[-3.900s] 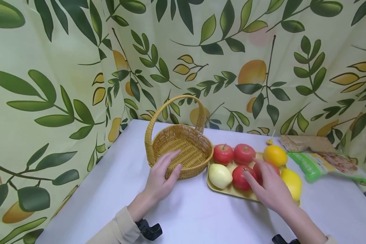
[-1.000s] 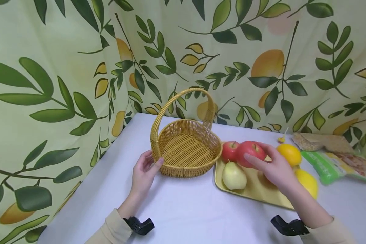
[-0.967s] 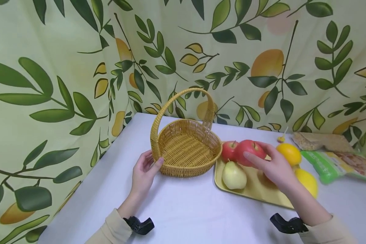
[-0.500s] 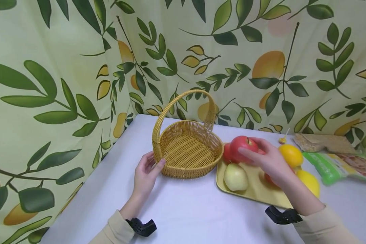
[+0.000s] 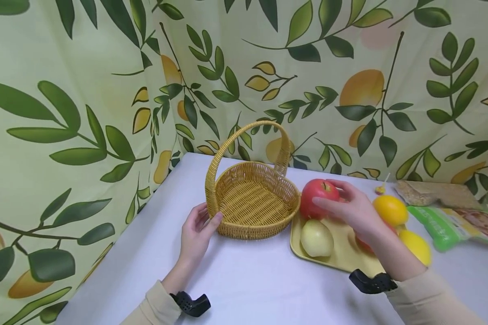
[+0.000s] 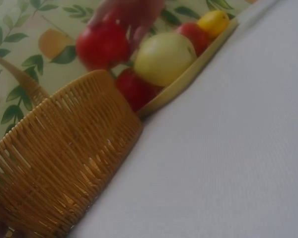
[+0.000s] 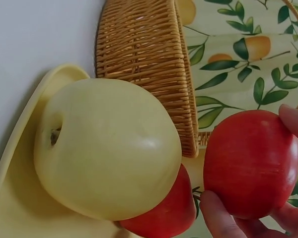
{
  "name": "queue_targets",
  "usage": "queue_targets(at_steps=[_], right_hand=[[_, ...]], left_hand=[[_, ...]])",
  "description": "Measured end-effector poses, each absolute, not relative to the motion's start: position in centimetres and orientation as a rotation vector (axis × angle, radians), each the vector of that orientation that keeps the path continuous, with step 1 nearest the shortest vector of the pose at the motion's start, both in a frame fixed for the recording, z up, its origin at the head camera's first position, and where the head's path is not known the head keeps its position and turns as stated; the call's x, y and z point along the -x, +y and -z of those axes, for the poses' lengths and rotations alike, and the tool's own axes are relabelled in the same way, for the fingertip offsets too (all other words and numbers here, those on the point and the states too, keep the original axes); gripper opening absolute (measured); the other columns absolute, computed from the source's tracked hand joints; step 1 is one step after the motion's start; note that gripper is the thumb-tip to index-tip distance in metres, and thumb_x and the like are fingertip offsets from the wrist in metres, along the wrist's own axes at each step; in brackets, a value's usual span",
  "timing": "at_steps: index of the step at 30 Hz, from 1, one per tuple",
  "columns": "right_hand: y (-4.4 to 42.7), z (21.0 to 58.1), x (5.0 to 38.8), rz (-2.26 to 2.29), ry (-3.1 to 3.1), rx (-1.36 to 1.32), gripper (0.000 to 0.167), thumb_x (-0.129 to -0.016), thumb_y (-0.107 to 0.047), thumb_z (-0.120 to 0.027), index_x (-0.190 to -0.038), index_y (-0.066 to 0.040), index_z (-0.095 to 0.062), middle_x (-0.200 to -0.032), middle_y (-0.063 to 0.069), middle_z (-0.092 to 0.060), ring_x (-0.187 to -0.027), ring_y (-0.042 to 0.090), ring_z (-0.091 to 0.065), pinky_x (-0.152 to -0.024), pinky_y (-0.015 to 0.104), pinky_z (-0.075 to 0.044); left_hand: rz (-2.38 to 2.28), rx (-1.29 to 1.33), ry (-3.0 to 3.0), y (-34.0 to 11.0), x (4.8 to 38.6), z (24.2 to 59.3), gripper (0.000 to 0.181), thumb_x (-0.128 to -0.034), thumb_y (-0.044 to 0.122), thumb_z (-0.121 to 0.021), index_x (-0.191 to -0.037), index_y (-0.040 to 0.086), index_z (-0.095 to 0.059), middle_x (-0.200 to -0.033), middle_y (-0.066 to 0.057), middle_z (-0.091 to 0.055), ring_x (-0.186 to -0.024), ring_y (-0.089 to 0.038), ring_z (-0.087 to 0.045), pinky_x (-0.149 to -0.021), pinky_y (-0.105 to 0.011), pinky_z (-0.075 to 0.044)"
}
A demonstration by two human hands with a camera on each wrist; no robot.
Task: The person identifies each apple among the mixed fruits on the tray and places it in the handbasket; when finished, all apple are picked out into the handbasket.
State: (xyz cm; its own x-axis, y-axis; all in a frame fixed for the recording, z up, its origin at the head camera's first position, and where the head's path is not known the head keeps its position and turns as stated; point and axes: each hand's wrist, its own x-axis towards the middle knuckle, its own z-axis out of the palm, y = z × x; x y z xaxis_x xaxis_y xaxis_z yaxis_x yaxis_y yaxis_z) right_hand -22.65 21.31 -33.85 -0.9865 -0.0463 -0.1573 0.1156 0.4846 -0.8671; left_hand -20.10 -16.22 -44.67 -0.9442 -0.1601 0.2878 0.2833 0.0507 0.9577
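My right hand holds a red apple by its sides between thumb and fingers. That apple hangs above the left end of the yellow tray, close to the wicker basket's right rim. A pale yellow-green pear lies on the tray. Another red apple shows behind the pear in the right wrist view. On the left, my left hand grips the wicker basket at the foot of its handle, thumb at the rim. Nothing lies inside the basket. More red fruit is partly hidden under the right forearm.
An orange and a yellow fruit sit at the tray's right end. Beyond the tray lie a green-and-clear food packet, a brown packet and a small yellow item. A leaf-printed cloth hangs behind the table.
My left hand has come to the basket and gripped it. The right hand has picked up a red apple from the tray and carried it left towards the basket.
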Motion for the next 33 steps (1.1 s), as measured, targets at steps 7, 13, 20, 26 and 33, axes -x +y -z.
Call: queue_targets(at_steps=[7,13,20,26,33], right_hand=[[20.8,33.4,23.0,1.531,2.540,-0.040,0.105,-0.083,-0.061,-0.077,-0.164,-0.025,-0.021,-0.162,0.017,-0.032,-0.141,0.043,-0.035,-0.103,0.061,-0.047],[20.1,32.9,23.7,1.528,2.531,-0.066,0.109,-0.083,-0.064,-0.076,-0.164,-0.017,-0.020,-0.158,0.021,-0.036,-0.140,0.044,-0.035,-0.106,0.061,-0.045],[19.2,32.5,24.1,1.522,2.528,-0.024,0.103,-0.085,-0.061,-0.076,-0.162,-0.017,-0.025,-0.156,0.019,-0.039,-0.138,0.042,-0.036,-0.104,0.060,-0.047],[18.3,32.4,24.6,1.533,2.529,-0.019,0.105,-0.084,-0.060,-0.078,-0.162,-0.015,-0.024,-0.155,0.019,-0.039,-0.137,0.042,-0.038,-0.104,0.057,-0.048],[17.5,32.5,25.1,1.613,2.443,-0.048,0.106,-0.083,-0.056,-0.081,-0.162,-0.014,-0.024,-0.155,0.019,-0.038,-0.136,0.041,-0.039,-0.104,0.054,-0.050]], left_hand=[[1.962,0.123,-2.020,-16.2,20.1,44.5,0.042,-0.0961,0.016,-0.075,-0.134,0.006,-0.059,-0.133,-0.012,-0.062,-0.129,-0.027,-0.056,-0.104,-0.027,-0.049],[1.962,0.140,-2.014,-16.2,20.1,44.4,0.041,-0.0960,0.017,-0.075,-0.132,0.006,-0.060,-0.132,-0.011,-0.062,-0.129,-0.026,-0.056,-0.106,-0.030,-0.048],[1.960,0.123,-1.994,-16.3,20.1,44.5,0.042,-0.0944,0.015,-0.077,-0.132,0.005,-0.061,-0.129,-0.014,-0.065,-0.127,-0.027,-0.059,-0.101,-0.027,-0.051],[1.968,0.110,-1.984,-16.3,20.2,44.4,0.042,-0.0932,0.015,-0.078,-0.131,0.005,-0.062,-0.126,-0.014,-0.067,-0.124,-0.026,-0.061,-0.100,-0.027,-0.052],[1.968,0.105,-2.007,-16.2,20.1,44.3,0.043,-0.0934,0.017,-0.078,-0.131,0.006,-0.061,-0.125,-0.015,-0.067,-0.125,-0.027,-0.061,-0.101,-0.029,-0.052]])
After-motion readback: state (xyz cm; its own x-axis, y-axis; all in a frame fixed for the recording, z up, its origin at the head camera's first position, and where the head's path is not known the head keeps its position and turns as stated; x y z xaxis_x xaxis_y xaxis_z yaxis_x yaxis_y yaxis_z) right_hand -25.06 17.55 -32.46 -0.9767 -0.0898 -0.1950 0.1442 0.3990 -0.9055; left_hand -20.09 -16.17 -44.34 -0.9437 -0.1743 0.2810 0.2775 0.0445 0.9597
